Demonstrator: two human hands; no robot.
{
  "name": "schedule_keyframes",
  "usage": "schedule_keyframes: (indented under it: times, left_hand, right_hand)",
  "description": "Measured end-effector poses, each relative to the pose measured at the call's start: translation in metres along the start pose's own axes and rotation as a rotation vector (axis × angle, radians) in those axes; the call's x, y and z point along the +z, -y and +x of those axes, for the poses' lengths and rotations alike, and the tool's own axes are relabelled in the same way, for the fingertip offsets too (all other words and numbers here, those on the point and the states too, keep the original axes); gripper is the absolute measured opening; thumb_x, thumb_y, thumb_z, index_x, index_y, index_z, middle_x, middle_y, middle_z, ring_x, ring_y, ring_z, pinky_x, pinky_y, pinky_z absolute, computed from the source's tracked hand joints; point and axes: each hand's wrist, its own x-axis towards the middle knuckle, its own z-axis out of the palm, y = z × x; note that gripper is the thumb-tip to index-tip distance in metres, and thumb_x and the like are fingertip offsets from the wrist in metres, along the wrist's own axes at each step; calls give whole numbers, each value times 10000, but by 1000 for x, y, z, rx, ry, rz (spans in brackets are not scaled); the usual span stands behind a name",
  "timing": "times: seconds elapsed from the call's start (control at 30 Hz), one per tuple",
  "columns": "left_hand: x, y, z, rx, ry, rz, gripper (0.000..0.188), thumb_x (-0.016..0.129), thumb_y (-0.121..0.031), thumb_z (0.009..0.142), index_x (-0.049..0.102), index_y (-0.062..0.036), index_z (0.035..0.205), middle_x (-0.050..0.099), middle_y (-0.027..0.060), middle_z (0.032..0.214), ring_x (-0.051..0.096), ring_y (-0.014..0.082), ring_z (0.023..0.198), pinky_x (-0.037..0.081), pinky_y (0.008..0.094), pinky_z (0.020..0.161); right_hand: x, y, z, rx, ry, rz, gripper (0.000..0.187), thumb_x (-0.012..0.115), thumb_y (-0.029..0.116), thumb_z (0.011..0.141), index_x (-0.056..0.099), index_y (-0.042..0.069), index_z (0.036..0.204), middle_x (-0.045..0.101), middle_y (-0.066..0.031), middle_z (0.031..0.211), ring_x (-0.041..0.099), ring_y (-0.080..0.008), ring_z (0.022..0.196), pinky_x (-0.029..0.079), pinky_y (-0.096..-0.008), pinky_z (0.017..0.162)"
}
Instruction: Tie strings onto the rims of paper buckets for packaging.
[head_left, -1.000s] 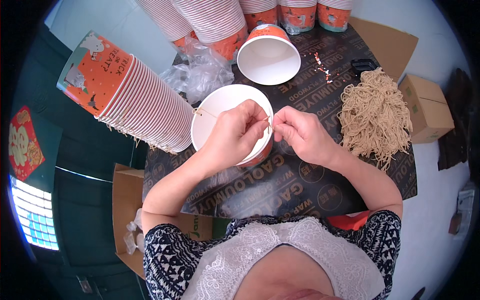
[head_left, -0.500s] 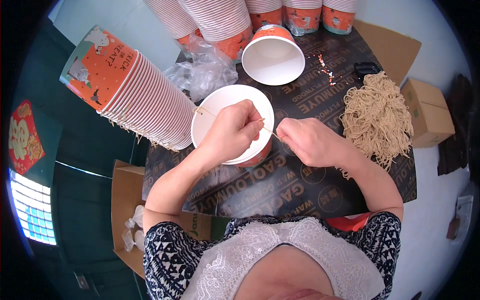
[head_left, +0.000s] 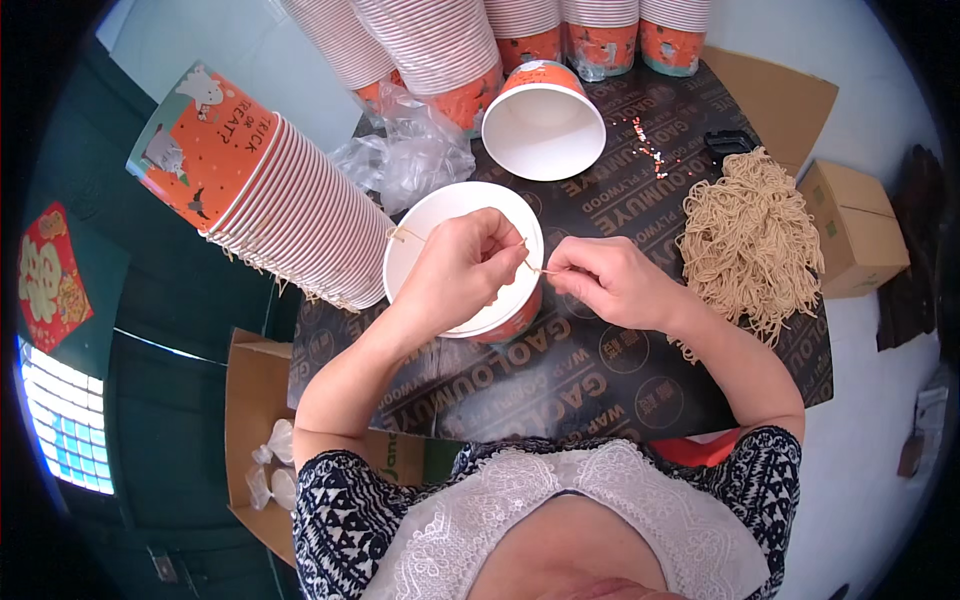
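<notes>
A white-lined paper bucket (head_left: pixel 410 225) with an orange outside stands in front of me on the dark table. Over its mouth, my left hand (head_left: pixel 465 265) is closed in a pinch on a thin tan cord (head_left: pixel 408 234), which also shows at the bucket's left rim. Just right of the rim, my right hand (head_left: pixel 610 283) pinches the cord's other part between thumb and forefinger. A short stretch of cord spans the gap between both hands. Whether the cord passes through the bucket's wall is too small to tell.
A leaning stack of orange buckets (head_left: pixel 290 210) is at left, cords hanging from its rims. Behind lie crumpled clear plastic (head_left: pixel 410 140), another bucket (head_left: pixel 545 130) on its side and more stacks (head_left: pixel 430 60). Right are a cord heap (head_left: pixel 752 240), small beads (head_left: pixel 645 140) and a carton (head_left: pixel 850 225).
My right hand has shifted slightly left, its fingers now nearer the left hand's. The cord between them looks slacker. The left hand keeps its pinch over the bucket.
</notes>
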Motion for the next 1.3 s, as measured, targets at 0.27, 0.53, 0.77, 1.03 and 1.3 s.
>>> schedule_keyframes:
  times: [0.27,0.53,0.77,1.03,1.3]
  left_hand:
    - [3,6,-11,257,-130,301,61,628,-29,918,613,30,921,624,8,756,559,32,678,468,201,596]
    - [13,2,-12,295,-174,154,77,633,-11,858,625,24,926,683,123,755,690,183,689,529,306,629]
    - [18,4,-12,305,-160,98,73,662,-37,865,621,19,891,670,107,727,666,148,658,524,293,607]
    - [15,-3,-18,195,-73,187,111,684,-51,850,605,26,858,655,108,702,656,167,635,509,307,583]
    - [11,3,-17,243,-79,232,99,672,-32,837,601,31,866,659,128,714,669,198,650,515,322,598]
  right_hand:
    - [5,5,2,-148,-235,-118,84,644,-25,851,615,-7,928,636,-118,903,642,-222,782,495,-305,665]
    - [9,9,3,-239,-300,0,119,684,-40,813,586,5,864,624,-130,1107,650,-238,821,526,-328,694]
    - [11,2,1,-218,-241,146,109,670,-42,828,575,7,852,635,-119,1024,637,-197,793,499,-289,664]
    - [10,8,0,-208,-211,169,140,662,-44,829,541,21,855,583,-83,905,558,-161,692,446,-282,598]
    - [5,12,-4,-106,-145,190,120,667,-21,845,564,15,893,578,-68,808,586,-161,689,450,-284,595]
